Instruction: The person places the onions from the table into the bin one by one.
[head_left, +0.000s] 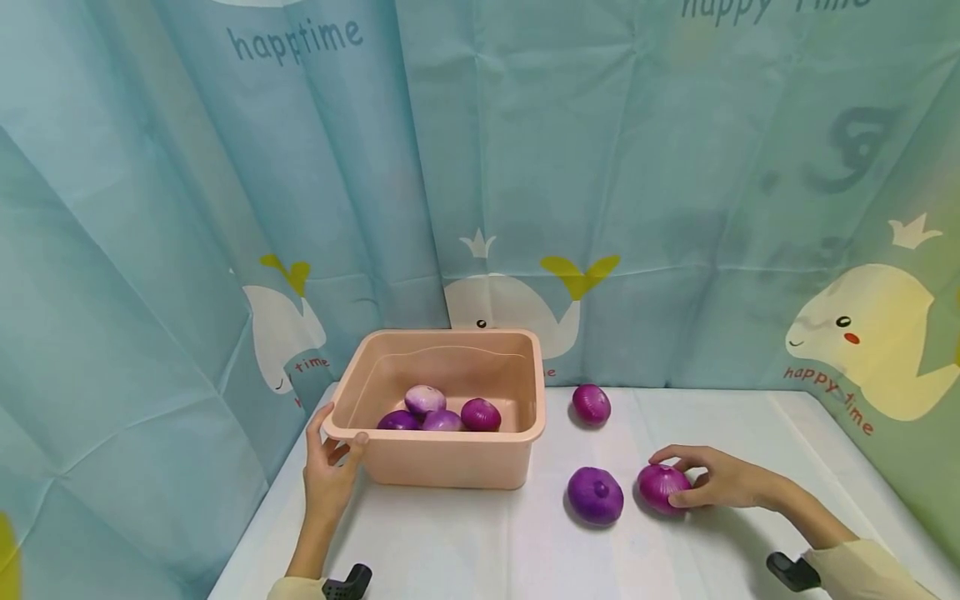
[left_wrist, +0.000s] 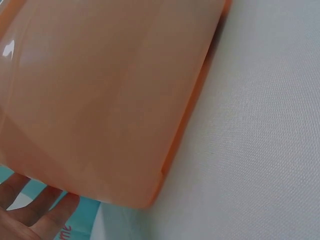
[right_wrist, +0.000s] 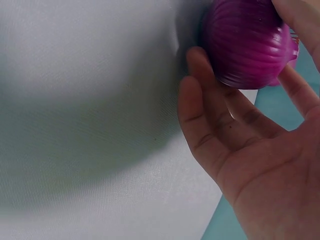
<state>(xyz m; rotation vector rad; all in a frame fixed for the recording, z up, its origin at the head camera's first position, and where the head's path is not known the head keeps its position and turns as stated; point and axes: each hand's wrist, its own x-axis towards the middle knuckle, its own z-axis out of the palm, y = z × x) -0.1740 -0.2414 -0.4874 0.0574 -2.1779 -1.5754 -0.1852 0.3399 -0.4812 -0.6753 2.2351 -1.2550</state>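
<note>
Your right fingers (right_wrist: 192, 105) pinch a glossy magenta, round, ridged onion (head_left: 660, 488) over the white desk (head_left: 465, 542); whether it touches the surface is unclear. It sits just right of a dark purple, squat, round onion (head_left: 595, 497). Your left fingers (left_wrist: 59, 214) hold the near-left corner of a peach-pink, rectangular plastic bin (head_left: 442, 460), which stands upright with its top open and rounded corners. Inside, four onions in whitish lilac, dark purple, lilac and magenta lie clustered together.
</note>
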